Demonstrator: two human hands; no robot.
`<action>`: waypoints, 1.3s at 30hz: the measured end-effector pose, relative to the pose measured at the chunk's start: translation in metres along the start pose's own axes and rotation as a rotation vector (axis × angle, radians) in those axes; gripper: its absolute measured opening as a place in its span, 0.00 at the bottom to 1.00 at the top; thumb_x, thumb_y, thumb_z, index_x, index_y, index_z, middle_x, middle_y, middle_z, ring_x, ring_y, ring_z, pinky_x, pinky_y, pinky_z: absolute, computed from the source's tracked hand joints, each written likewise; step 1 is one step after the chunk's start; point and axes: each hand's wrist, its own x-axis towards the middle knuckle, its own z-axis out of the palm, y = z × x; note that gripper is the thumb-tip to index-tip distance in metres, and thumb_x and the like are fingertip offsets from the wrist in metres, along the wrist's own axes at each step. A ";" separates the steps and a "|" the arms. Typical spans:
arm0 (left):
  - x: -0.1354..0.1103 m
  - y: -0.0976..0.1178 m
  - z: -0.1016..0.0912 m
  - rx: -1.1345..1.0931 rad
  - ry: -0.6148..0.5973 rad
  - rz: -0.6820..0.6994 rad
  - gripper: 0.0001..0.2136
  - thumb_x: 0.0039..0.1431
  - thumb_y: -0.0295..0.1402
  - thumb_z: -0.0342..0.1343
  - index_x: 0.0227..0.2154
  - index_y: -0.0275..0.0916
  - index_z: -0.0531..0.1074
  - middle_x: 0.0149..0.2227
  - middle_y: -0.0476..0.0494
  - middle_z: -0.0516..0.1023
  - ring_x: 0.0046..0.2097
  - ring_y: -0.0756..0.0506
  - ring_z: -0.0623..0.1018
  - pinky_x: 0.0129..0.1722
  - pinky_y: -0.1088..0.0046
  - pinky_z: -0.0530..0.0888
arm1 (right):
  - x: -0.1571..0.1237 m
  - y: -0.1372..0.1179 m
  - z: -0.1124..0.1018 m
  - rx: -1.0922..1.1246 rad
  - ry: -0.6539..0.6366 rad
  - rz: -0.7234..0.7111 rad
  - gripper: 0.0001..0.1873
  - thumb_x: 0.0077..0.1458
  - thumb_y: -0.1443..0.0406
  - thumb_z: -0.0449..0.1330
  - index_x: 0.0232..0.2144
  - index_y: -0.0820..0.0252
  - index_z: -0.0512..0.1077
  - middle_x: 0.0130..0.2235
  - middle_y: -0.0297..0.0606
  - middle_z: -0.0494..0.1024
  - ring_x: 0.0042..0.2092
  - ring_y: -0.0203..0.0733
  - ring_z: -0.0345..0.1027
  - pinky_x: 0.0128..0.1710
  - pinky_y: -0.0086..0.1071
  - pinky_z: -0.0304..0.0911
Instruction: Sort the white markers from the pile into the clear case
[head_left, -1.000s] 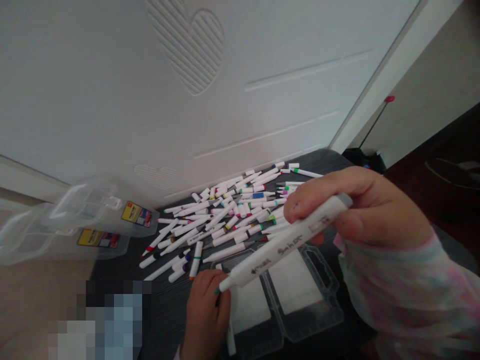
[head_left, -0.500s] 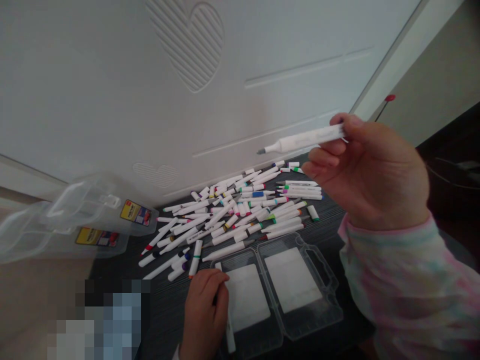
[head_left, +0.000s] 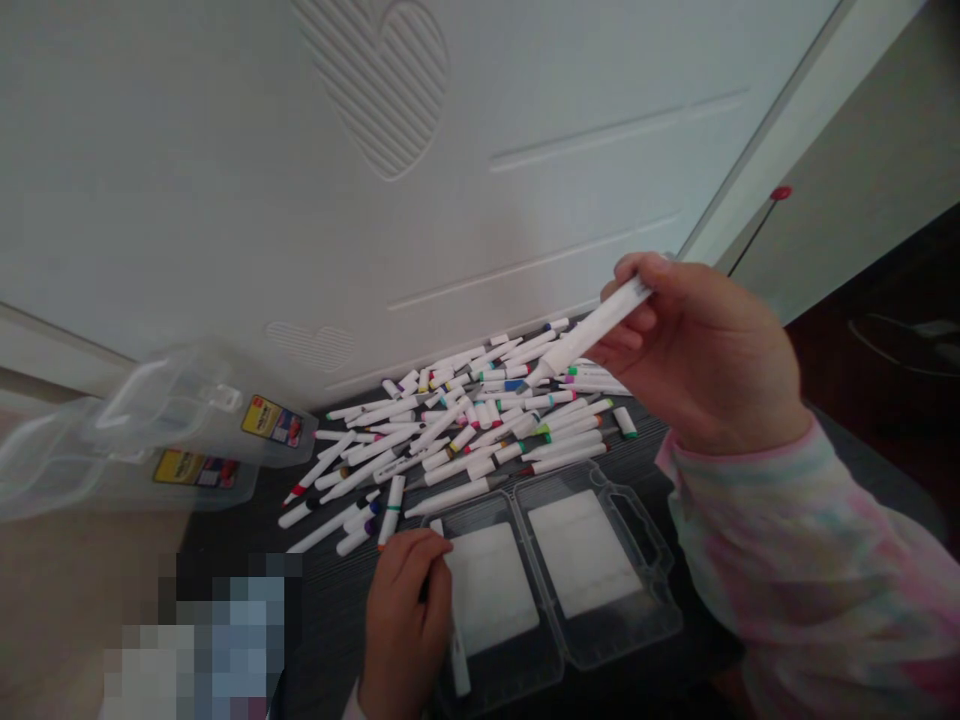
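My right hand (head_left: pixel 697 350) is raised over the pile, its fingers and thumb closed on the back end of a white marker (head_left: pixel 596 328). This marker is uncapped, with a grey tip slanting down to the left. Low in the view, my left hand (head_left: pixel 409 610) is closed at the left edge of an open clear plastic case (head_left: pixel 559 640). Its curled fingers lie over a second white marker (head_left: pixel 459 655), which shows above and below them. Two white sheets (head_left: pixel 585 552) lie in the case halves. Behind it spreads a heap of white markers (head_left: pixel 450 420) and loose caps, with varied colours.
Two clear plastic cases (head_left: pixel 277 455) with yellow labels stand at the left. A white panel (head_left: pixel 225 200) with heart reliefs rises behind the dark tabletop (head_left: pixel 322 590). A red-tipped rod (head_left: pixel 780 193) is at the right. The lower left is pixelated.
My right hand has moved left and slightly down, and its marker now tilts more steeply, with the tip lowered toward the heap. My left hand has stayed nearly in place.
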 end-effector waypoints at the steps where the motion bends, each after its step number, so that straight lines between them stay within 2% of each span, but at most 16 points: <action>1: 0.000 0.000 -0.001 0.000 0.028 -0.030 0.06 0.51 0.23 0.47 0.28 0.38 0.68 0.30 0.45 0.71 0.34 0.48 0.72 0.35 0.72 0.69 | 0.000 0.000 0.000 0.033 -0.004 0.015 0.08 0.51 0.64 0.52 0.22 0.58 0.66 0.17 0.26 0.55 0.19 0.27 0.52 0.21 0.26 0.50; 6: 0.000 -0.003 -0.005 -0.042 0.148 -0.244 0.05 0.52 0.26 0.48 0.30 0.39 0.67 0.31 0.47 0.70 0.34 0.48 0.71 0.36 0.72 0.68 | -0.001 0.000 0.002 0.192 -0.041 0.080 0.14 0.55 0.69 0.45 0.23 0.62 0.67 0.17 0.25 0.55 0.20 0.25 0.51 0.22 0.25 0.50; 11: -0.001 -0.002 -0.006 -0.242 0.209 -0.474 0.04 0.51 0.28 0.49 0.28 0.39 0.69 0.30 0.48 0.70 0.35 0.48 0.70 0.37 0.73 0.66 | -0.003 0.000 0.005 0.128 -0.013 0.083 0.17 0.56 0.69 0.43 0.22 0.62 0.67 0.15 0.25 0.55 0.19 0.23 0.51 0.21 0.25 0.50; 16: -0.002 -0.005 -0.005 -0.463 0.252 -0.656 0.04 0.49 0.26 0.51 0.27 0.40 0.70 0.27 0.52 0.70 0.31 0.50 0.70 0.34 0.76 0.65 | -0.004 0.003 0.001 0.114 -0.097 0.042 0.17 0.57 0.69 0.42 0.24 0.64 0.68 0.15 0.25 0.57 0.20 0.22 0.53 0.21 0.24 0.50; 22: -0.003 -0.007 -0.002 -0.643 0.304 -0.706 0.04 0.47 0.26 0.52 0.25 0.39 0.70 0.26 0.52 0.70 0.31 0.51 0.69 0.33 0.76 0.64 | -0.002 0.006 -0.004 0.123 -0.139 0.039 0.16 0.58 0.69 0.43 0.23 0.64 0.67 0.16 0.25 0.57 0.21 0.22 0.54 0.21 0.23 0.50; 29: -0.002 -0.005 -0.003 -0.629 0.296 -0.724 0.05 0.47 0.25 0.51 0.25 0.40 0.71 0.24 0.53 0.70 0.28 0.52 0.68 0.30 0.78 0.64 | -0.005 0.007 0.000 0.120 -0.127 0.040 0.19 0.59 0.69 0.42 0.21 0.64 0.67 0.15 0.26 0.55 0.20 0.23 0.53 0.20 0.23 0.52; 35: -0.002 -0.005 -0.004 -0.610 0.301 -0.734 0.04 0.48 0.26 0.51 0.25 0.39 0.70 0.25 0.52 0.70 0.29 0.52 0.68 0.31 0.77 0.65 | -0.003 0.008 0.003 0.109 -0.032 0.061 0.18 0.56 0.71 0.43 0.20 0.63 0.67 0.15 0.27 0.56 0.20 0.25 0.53 0.20 0.24 0.50; 39: -0.003 -0.006 -0.003 -0.617 0.302 -0.751 0.03 0.48 0.27 0.52 0.27 0.39 0.70 0.27 0.51 0.70 0.31 0.51 0.69 0.32 0.77 0.65 | -0.003 0.006 0.004 0.116 0.056 0.060 0.12 0.51 0.71 0.49 0.20 0.62 0.67 0.17 0.28 0.57 0.21 0.26 0.53 0.23 0.26 0.53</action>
